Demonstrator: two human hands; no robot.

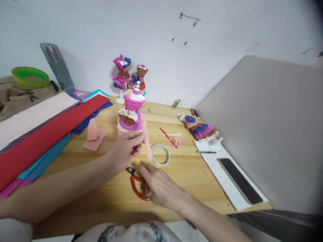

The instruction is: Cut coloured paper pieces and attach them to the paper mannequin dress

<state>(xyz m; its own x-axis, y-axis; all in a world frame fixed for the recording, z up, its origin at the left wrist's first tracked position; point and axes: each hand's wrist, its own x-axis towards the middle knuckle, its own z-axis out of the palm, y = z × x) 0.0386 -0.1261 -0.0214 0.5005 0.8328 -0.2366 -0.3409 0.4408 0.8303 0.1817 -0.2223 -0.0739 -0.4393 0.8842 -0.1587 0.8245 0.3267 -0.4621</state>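
My left hand (pixel 127 145) is closed around the base of a small doll mannequin (pixel 132 112) dressed in pink, purple and peach paper, holding it upright above the wooden table (pixel 108 198). A peach paper strip (pixel 147 141) hangs from the dress beside my fingers. My right hand (pixel 157 185) lies on the red-handled scissors (pixel 137 186) on the table, fingers resting over the handles. A roll of clear tape (pixel 160 154) lies just beyond the scissors.
Long sheets of red, blue, cyan and pale pink paper (pixel 42 134) lie at the left, with peach scraps (pixel 94 136) near them. Two dressed mannequins (pixel 128 75) stand at the back, another (pixel 199 128) lies at the right. A phone (pixel 239 180) rests on a white pad. A grey board (pixel 272 134) leans at the right.
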